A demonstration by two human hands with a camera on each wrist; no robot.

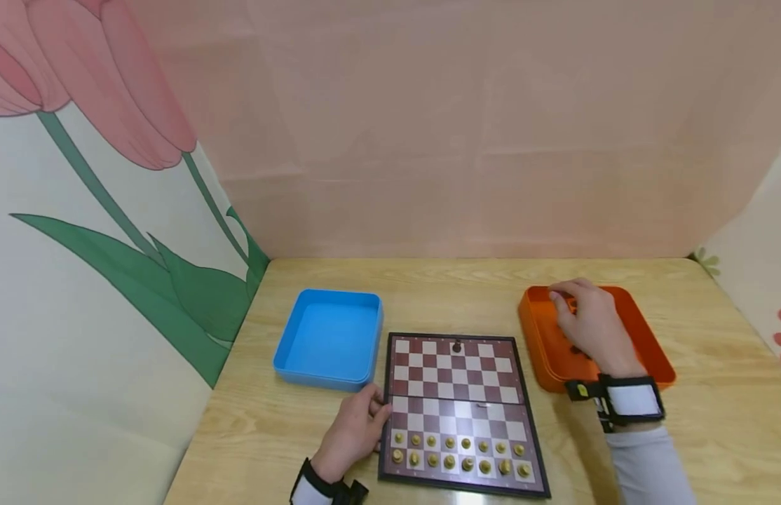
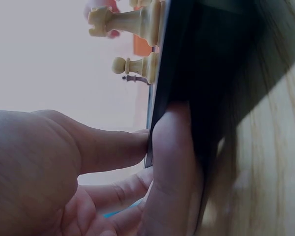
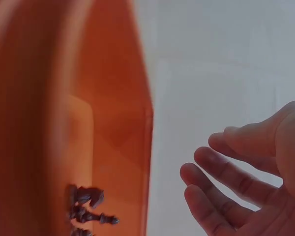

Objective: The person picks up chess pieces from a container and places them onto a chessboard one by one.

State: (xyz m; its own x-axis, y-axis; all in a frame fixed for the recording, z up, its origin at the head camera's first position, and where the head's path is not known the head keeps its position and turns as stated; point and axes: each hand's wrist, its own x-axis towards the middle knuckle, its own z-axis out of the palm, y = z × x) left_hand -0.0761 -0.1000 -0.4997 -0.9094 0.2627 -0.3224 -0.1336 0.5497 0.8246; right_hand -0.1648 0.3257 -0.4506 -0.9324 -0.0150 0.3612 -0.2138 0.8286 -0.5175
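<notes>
A folding chessboard [image 1: 466, 393] lies at the table's middle front. Two rows of light pieces [image 1: 456, 452] stand on its near side, and a single dark piece [image 1: 456, 346] stands on its far row. My left hand [image 1: 376, 412] rests against the board's left edge; in the left wrist view its fingers [image 2: 118, 147] press on that edge [image 2: 160, 98] and hold nothing. My right hand [image 1: 562, 298] hovers over the far left part of the orange tray [image 1: 649, 344]. In the right wrist view its fingers [image 3: 221, 172] are relaxed and hold nothing, beside several dark pieces [image 3: 86, 209] in the tray [image 3: 113, 123].
A blue tray [image 1: 330, 337] with nothing in it sits left of the board, touching its far left corner. Walls close the table [image 1: 712, 330] in at the back and both sides. Bare wood lies right of the orange tray and behind the board.
</notes>
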